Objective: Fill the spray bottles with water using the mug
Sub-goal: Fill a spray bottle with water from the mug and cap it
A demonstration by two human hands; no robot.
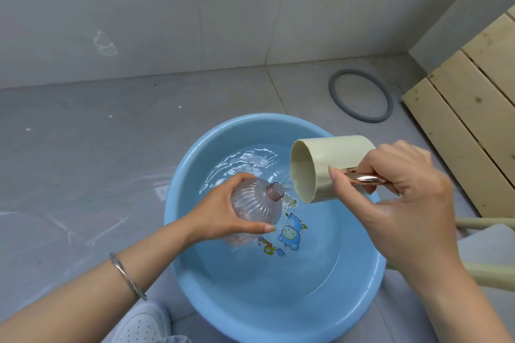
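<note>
Over the blue basin [250,124], just above its water [306,273]: found the spray bottle [255,203] held tilted, open threaded neck [274,191] pointing toward basin's right side, no spray head fitted. Judged it thin clear ribbed plastic: light empty, heavier once filled, wet hence likely slippery, easily dented if squeezed. Would have taken it round the wide ribbed body, using ribs for purchase, not by the narrow neck. Saw left hand [223,211] reaching over basin's near-left rim, fingers and thumb wrapped round that body, thumb along near side. Over basin's right half, found cream mug [326,167] tipped almost sideways, mouth facing bottle, lip just beside neck. Spotted thin stream [287,188] between lip and neck; couldn't tell how much landed inside, nor fill level. Saw right hand [404,184] above basin's right rim, closed on copper-coloured handle [365,178], thumb laid along top, other fingers curled beneath. Judged mug rigid, safe by handle. Would have eased tilt slowly to keep stream narrow.
</note>
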